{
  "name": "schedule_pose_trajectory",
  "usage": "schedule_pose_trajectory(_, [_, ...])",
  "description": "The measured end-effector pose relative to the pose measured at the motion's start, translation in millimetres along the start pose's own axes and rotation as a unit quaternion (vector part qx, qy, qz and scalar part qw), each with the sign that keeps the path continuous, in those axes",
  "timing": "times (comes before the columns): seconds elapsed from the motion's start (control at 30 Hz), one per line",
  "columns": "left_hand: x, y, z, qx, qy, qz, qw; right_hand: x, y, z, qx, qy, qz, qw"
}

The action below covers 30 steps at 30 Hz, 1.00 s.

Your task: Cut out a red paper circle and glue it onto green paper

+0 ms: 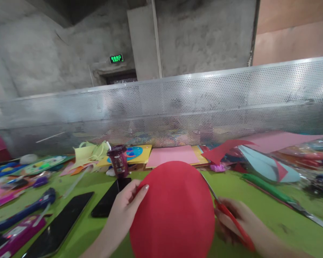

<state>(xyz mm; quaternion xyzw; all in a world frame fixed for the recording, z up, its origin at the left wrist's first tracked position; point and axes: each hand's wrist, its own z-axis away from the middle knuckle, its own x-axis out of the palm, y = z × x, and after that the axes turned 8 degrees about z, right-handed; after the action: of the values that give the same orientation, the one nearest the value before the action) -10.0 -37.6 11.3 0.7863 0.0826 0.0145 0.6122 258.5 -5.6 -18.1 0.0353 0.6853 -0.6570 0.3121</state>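
Note:
A large red paper disc (174,211) with a rounded edge stands in front of me, over the green table. My left hand (129,200) pinches its left edge, thumb on the near face. On the other side, my right hand (234,218) grips scissors with red handles (235,222). Their thin metal blades point up and left along the disc's right edge; whether they touch the paper I cannot tell. The fingers behind the handles are partly hidden.
Two black phones (61,222) and a glue gun (24,211) lie at left. Behind them stands a dark cup (118,161) with a straw. Pink paper (173,156) lies at the back, before a perforated metal panel (177,104). Green-handled scissors (271,190) rest at right.

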Motion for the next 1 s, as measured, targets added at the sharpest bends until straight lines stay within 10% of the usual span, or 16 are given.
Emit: schedule_pose_trajectory(1.0, [-0.3,0,0,-0.004,-0.018,0.001,1.0,-2,-10,5,0.007,-0.01,-0.024,1.0])
